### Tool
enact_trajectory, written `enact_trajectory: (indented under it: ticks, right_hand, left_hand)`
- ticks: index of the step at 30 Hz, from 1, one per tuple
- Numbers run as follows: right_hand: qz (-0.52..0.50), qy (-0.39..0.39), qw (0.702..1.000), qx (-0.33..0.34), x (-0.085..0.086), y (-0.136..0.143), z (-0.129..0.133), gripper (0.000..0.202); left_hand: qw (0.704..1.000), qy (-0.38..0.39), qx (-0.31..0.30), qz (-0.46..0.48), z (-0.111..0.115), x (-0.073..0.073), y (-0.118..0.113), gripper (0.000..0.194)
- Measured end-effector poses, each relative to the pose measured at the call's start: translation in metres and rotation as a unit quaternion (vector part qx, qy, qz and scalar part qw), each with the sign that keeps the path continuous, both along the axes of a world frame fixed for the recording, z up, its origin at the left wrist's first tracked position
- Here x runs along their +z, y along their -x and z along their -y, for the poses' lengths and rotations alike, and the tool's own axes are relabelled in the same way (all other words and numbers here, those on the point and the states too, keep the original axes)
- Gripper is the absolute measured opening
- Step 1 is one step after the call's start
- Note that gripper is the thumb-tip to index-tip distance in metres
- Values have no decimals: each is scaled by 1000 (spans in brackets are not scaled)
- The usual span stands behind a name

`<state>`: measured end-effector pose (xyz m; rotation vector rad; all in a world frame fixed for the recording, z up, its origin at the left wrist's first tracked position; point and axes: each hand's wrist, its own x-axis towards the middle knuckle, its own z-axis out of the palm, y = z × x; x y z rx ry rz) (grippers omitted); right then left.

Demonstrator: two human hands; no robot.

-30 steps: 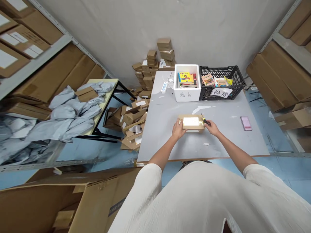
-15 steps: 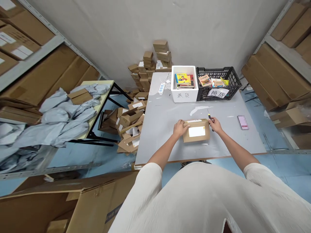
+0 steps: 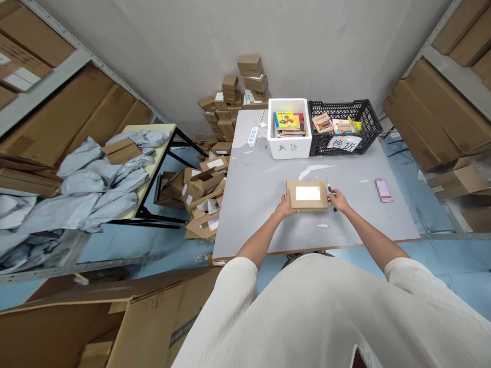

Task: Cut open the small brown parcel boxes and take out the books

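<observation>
A small brown cardboard box (image 3: 307, 203) with a white label (image 3: 308, 193) on its upper face lies on the grey table (image 3: 253, 204). My left hand (image 3: 286, 205) grips the box at its left side, with the fingertips partly hidden. At the box's right edge, my right hand (image 3: 338, 200) is closed around a utility knife (image 3: 332, 202) with a black and yellow handle. The knife's blade end points away from me.
At the table's back stand a white foam box (image 3: 289, 149) and a black crate (image 3: 345, 148), both with books inside. A phone (image 3: 383, 190) lies to the right, a power strip (image 3: 252, 137) at back left. Cardboard boxes (image 3: 207, 189) crowd the floor on the left.
The box has gone from tilted to flatter on the table, a little farther from me. My left hand has moved down its left side. The knife is still in my right hand.
</observation>
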<state>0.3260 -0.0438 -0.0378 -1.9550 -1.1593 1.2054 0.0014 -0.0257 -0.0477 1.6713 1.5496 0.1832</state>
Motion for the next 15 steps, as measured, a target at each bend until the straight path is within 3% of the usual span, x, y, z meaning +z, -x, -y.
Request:
enact_trajectory:
  ticks: [6, 11, 15]
  right_hand:
    - [29, -32, 999, -2, 13, -2, -3, 34]
    - [0, -69, 997, -43, 26, -2, -12, 37]
    - [-16, -101, 994, -44, 23, 3, -21, 46]
  left_hand:
    - [998, -5, -12, 58, -5, 9, 10, 142]
    - [996, -39, 74, 2, -14, 26, 17, 125]
    - [989, -71, 131, -14, -25, 30, 13, 96]
